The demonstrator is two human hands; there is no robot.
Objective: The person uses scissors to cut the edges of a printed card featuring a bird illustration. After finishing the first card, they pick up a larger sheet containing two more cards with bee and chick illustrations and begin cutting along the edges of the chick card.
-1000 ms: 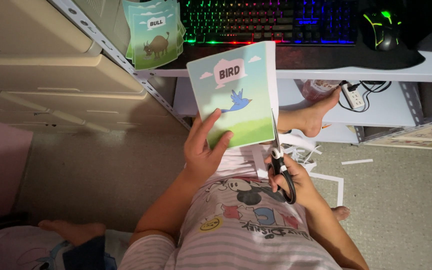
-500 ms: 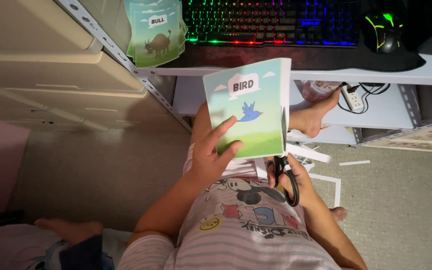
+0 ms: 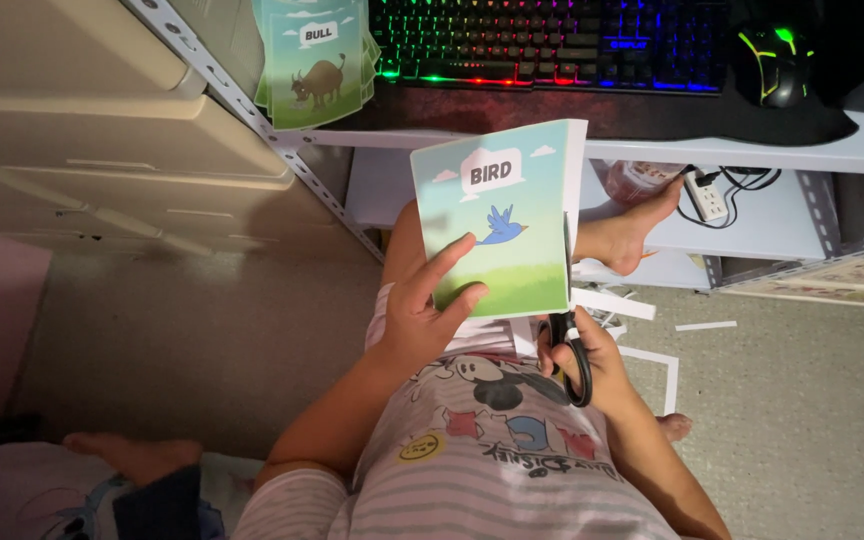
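My left hand [image 3: 424, 312] holds a picture card [image 3: 497, 215] showing a blue bird over green grass, fingers spread across its lower left. A white strip runs along the card's right edge. My right hand [image 3: 582, 360] grips black-handled scissors [image 3: 570, 352] just below the card's lower right corner; the blades are hidden behind the card. My bare foot [image 3: 627, 232] rests beyond the card, and my lap in patterned clothes fills the bottom of the view.
White paper strips [image 3: 652, 345] lie on the grey floor to the right. A stack of cards with a bull picture [image 3: 314, 62] sits on the desk edge beside a lit keyboard [image 3: 552, 40] and mouse [image 3: 777, 65]. Beige drawers [image 3: 82, 130] stand left.
The card has shifted to the right and slightly up in my left hand. The right hand with the scissors has stayed under its lower right corner.
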